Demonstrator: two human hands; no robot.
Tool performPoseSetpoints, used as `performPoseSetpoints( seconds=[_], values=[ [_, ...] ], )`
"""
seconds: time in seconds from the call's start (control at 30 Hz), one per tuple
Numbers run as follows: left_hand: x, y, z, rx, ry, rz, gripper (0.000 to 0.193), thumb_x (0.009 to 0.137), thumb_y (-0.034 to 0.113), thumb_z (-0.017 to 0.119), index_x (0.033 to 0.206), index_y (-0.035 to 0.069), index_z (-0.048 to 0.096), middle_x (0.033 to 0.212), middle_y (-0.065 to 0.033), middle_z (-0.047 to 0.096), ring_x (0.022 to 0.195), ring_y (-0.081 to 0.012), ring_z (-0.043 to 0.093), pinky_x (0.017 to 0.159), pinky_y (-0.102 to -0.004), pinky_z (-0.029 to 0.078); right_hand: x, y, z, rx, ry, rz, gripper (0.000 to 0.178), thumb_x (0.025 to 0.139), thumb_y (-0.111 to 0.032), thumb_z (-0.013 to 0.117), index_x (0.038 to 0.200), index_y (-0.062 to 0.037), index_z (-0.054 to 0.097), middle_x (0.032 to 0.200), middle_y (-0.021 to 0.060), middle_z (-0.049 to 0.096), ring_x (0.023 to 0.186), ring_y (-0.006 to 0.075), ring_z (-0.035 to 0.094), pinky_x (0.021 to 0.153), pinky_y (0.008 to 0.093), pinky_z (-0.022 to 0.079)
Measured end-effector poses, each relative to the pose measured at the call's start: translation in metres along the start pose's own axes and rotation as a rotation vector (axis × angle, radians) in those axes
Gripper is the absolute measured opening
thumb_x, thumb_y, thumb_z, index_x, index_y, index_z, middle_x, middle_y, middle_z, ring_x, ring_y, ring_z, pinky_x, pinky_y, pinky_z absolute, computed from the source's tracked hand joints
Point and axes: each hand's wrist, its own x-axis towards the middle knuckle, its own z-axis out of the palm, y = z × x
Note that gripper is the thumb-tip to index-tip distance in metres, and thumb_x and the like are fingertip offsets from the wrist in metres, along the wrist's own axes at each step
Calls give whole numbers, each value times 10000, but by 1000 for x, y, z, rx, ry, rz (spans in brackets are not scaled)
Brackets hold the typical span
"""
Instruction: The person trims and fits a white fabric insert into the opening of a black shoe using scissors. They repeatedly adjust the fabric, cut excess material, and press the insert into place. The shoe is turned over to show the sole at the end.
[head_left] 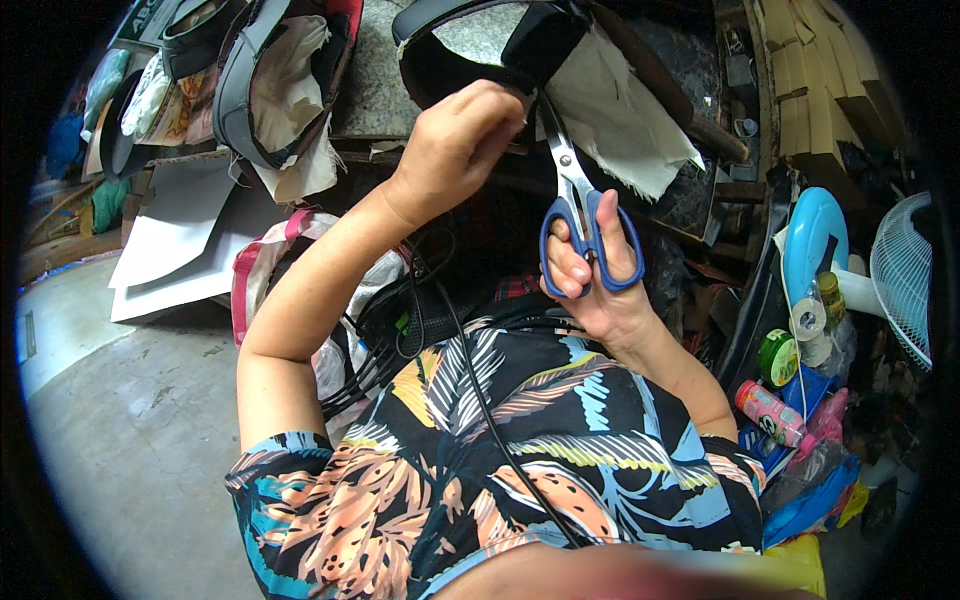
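Note:
My right hand (605, 290) holds a pair of scissors (567, 163) by its blue handles, with fingers and thumb in the loops. The blades point away from me and look nearly closed, their tips at the lower edge of a black curved band (545, 45). Frayed cream cloth (620, 125) hangs from this band, to the right of the blades. Close to the tips on the left is my left hand (455, 150), its fingers closed in a pinch by the band's edge. What they pinch is hidden behind the hand.
Similar black pieces with cream cloth (285, 85) lie at the far left on a speckled slab (375, 85). White sheets (180, 225) stick out below. A blue fan (905, 275), a green tin (778, 357) and a pink bottle (772, 412) stand at the right.

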Motion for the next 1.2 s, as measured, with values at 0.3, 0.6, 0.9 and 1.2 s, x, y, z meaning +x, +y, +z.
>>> performPoseSetpoints(
  seconds=[0.3, 0.6, 0.9, 1.2],
  values=[
    [24, -10, 2, -386, 104, -485, 188, 964, -13, 507, 1151, -3, 523, 935, -87, 642, 868, -178, 674, 804, -296, 548, 4, -6, -9, -81, 0, -6, 662, 906, -699, 516, 903, -38, 565, 553, 8, 514, 466, 116, 495, 484, 223, 404],
    [45, -19, -11, 536, -408, -29, 232, 845, 111, 640, 1060, 82, 722, 872, -210, 681, 834, -359, 688, 767, -434, 554, -24, -45, -22, -814, 125, -244, 482, 936, -491, 634, 934, -12, 576, 571, 23, 542, 465, 94, 513, 456, 208, 411],
    [56, -34, -2, 653, -337, 32, 186, 911, 111, 552, 1025, 76, 694, 884, -214, 685, 885, -373, 689, 750, -460, 567, -11, -98, -19, -2219, 486, -783, 444, 726, -429, 830, 902, -53, 671, 689, 111, 677, 610, 277, 684, 575, 358, 516],
    [65, -29, 0, 569, -308, 45, 169, 912, 157, 577, 1028, 82, 675, 875, -184, 708, 882, -344, 710, 743, -437, 579, 0, -101, -14, -2320, 427, -849, 395, 727, -402, 814, 881, -90, 629, 667, 117, 669, 614, 303, 685, 564, 390, 533]
  ],
)
